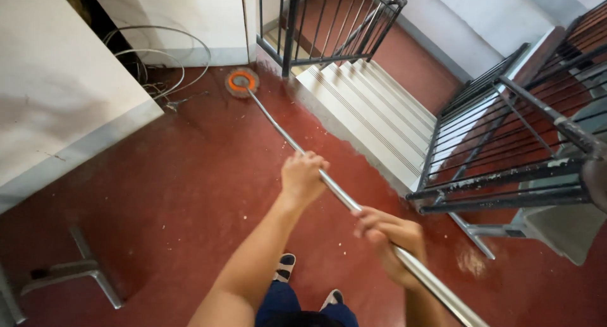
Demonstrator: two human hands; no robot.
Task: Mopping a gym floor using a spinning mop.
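On the red floor [190, 175], both hands' fingers wrap the mop pole [284, 134], its lower end cut off, seemingly blurred.

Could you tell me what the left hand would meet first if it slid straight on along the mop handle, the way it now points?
Probably only bare metal handle: the left hand would likely slide freely until it reached the orange mop head on the red floor, though depth is hard to judge.
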